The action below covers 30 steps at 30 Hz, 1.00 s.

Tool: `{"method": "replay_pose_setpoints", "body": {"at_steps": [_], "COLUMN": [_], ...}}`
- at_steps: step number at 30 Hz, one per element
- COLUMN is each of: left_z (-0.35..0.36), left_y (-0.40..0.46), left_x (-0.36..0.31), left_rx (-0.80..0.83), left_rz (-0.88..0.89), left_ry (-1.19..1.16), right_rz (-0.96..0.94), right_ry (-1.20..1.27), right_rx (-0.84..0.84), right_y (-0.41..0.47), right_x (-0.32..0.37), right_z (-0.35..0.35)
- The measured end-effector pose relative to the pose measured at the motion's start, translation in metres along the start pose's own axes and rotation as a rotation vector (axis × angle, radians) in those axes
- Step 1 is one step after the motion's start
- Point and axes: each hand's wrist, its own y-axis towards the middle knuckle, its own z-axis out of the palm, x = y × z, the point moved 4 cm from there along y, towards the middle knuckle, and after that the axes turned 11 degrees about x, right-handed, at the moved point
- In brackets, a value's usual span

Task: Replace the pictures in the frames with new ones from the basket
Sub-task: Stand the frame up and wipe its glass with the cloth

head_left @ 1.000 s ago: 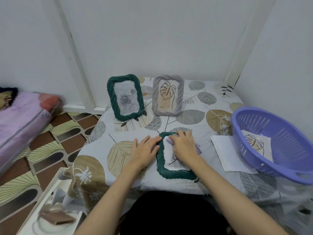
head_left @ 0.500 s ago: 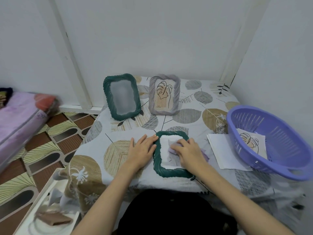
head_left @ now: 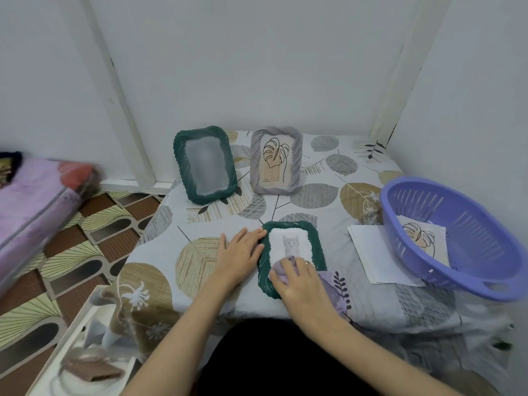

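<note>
- On the desk (head_left: 285, 298), spread with a leaf-print cloth, a green frame (head_left: 291, 257) lies flat near the front edge, showing a picture of a grey kitten (head_left: 291, 242).
- Left hand (head_left: 238, 257) rests flat just left of that frame, fingers straight, fingertips touching its rim.
- Right hand (head_left: 303, 287) presses a lilac cloth (head_left: 328, 284) on the frame's lower part, fingers slightly curled over the cloth.
- Behind, a second green frame (head_left: 204, 164) stands upright; its picture is too blurred to tell.
- Beside it stands a grey frame (head_left: 275, 160) with a leaf drawing.
- At the right sits a purple basket (head_left: 457, 278) holding a leaf picture (head_left: 425, 235).
- Sheets of white paper (head_left: 371, 250) lie partly under the basket.
</note>
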Motion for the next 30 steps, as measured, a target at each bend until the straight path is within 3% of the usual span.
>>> {"method": "replay_pose_setpoints", "body": {"at_steps": [7, 12, 16, 19, 25, 30], "left_z": [0.002, 0.004, 0.003, 0.003, 0.003, 0.003], "left_y": [-0.002, -0.002, -0.001, 0.0, 0.001, 0.001], "left_x": [-0.001, -0.002, -0.001, -0.001, -0.001, 0.0], "left_rx": [0.047, 0.045, 0.036, 0.038, 0.024, 0.014], "left_rz": [0.004, 0.005, 0.003, 0.001, -0.008, -0.002], "left_ry": [0.008, 0.004, -0.003, -0.004, -0.004, -0.018], "right_rz": [-0.103, 0.107, -0.077, -0.136, 0.068, -0.061], "right_ry": [-0.009, 0.21, 0.362, 0.341, 0.407, 0.353], "right_rx": [0.011, 0.045, 0.143, 0.162, 0.157, 0.164], "right_y": [0.0, 0.018, -0.005, -0.018, 0.013, -0.026], "right_x": [-0.036, -0.065, -0.055, -0.075, -0.077, -0.065], "right_z": [-0.004, 0.007, 0.012, 0.002, 0.009, -0.002]}}
